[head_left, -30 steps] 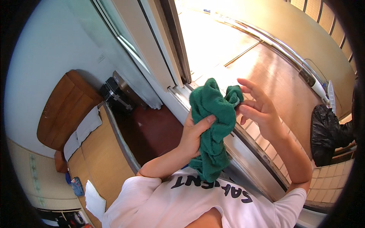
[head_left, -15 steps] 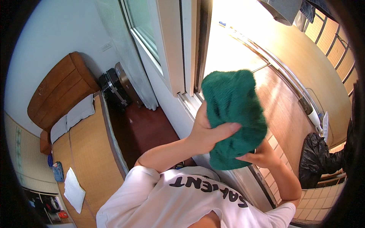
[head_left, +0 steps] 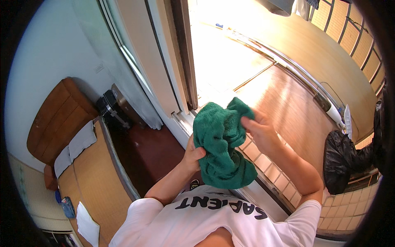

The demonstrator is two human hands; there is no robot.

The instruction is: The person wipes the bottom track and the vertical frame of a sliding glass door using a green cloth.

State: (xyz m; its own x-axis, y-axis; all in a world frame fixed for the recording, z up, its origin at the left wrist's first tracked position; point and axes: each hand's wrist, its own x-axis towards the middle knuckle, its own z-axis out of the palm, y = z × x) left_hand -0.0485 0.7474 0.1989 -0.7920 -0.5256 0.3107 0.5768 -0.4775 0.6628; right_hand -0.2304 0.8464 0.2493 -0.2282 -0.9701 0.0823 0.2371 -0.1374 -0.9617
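A bunched green cloth (head_left: 218,144), soft and towel-like, hangs in front of my chest between both hands. My left hand (head_left: 192,154) grips its left side, with the thumb on the front and the fingers hidden behind the folds. At the upper right, my right hand (head_left: 261,128) pinches a raised corner of the cloth between thumb and fingers. The lower end droops loosely over the sill beneath.
Beside me runs a window frame (head_left: 179,53) with its track and a tiled ledge (head_left: 271,168). A black plastic bag (head_left: 339,164) sits at the right, near a pole (head_left: 298,68). At the left are a bed (head_left: 103,177) and suitcases (head_left: 109,107).
The cloth has gone from a flatter folded shape to a crumpled one and moved left. My right hand has risen from its lower edge to an upper corner. The view has shifted.
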